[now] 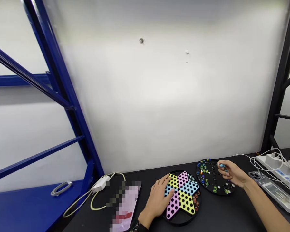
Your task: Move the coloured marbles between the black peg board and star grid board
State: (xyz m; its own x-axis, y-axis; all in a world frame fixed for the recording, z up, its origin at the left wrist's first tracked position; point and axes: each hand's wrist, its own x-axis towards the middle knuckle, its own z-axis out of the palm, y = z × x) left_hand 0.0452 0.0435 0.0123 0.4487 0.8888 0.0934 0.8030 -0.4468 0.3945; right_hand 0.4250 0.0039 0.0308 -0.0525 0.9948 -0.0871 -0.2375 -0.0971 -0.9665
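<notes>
Star-shaped board, flat, with pink, yellow and pale-blue points and black dots (pixel 187 198), lies on the black tabletop (pixel 217 214) at 5 o'clock from the centre of my view, within a round black rim (pixel 181 223). My left hand (pixel 160 195) rests on its 9 o'clock side, fingers spread, clasping nothing. My right hand (pixel 230 171) is at 2 o'clock over the round black tray of marbles (pixel 219 183), fingers curled around small glossy blue marbles (pixel 222 165); I cannot tell how many.

Handling, my estimate: marbles hard, small, slippery, prone to roll; best pinched across the widest part with fingertips, gently, since a hard squeeze could shoot one out. Board probably light and stiff, perhaps plastic; I would hold it by the edges or steady it with a flat palm. Reddish marbles (pixel 196 201) show beside the star, just past 3 o'clock; a tilt might spill them.
</notes>
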